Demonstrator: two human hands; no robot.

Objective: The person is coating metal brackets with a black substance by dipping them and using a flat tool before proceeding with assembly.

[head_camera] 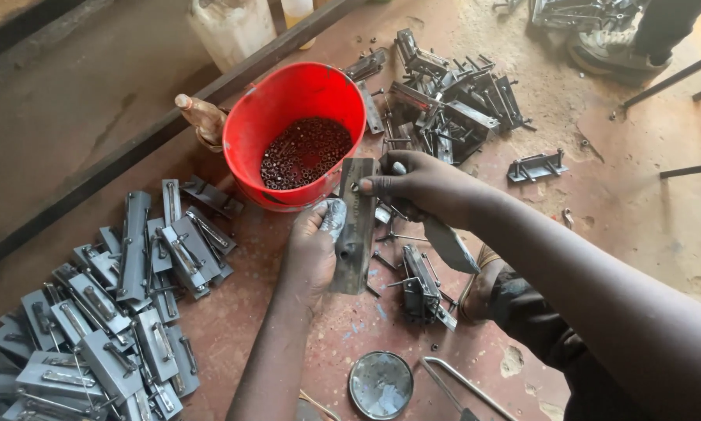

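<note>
Both my hands hold one flat grey metal plate (356, 234) upright above the floor. My left hand (313, 248) grips its lower left edge, thumb on the face. My right hand (416, 185) pinches its top end with thumb and fingers. Just behind the plate stands a red plastic bucket (288, 93) part filled with small dark nuts (303, 152). A small assembled metal piece (422, 287) lies on the floor under my right forearm.
A heap of grey metal latch parts (109, 312) covers the left floor. A darker pile of parts (452, 105) lies behind the bucket on the right. A round tin lid (380, 383), a wooden-handled tool (202, 117), a white container (233, 27) and another person's shoe (611, 51) are around.
</note>
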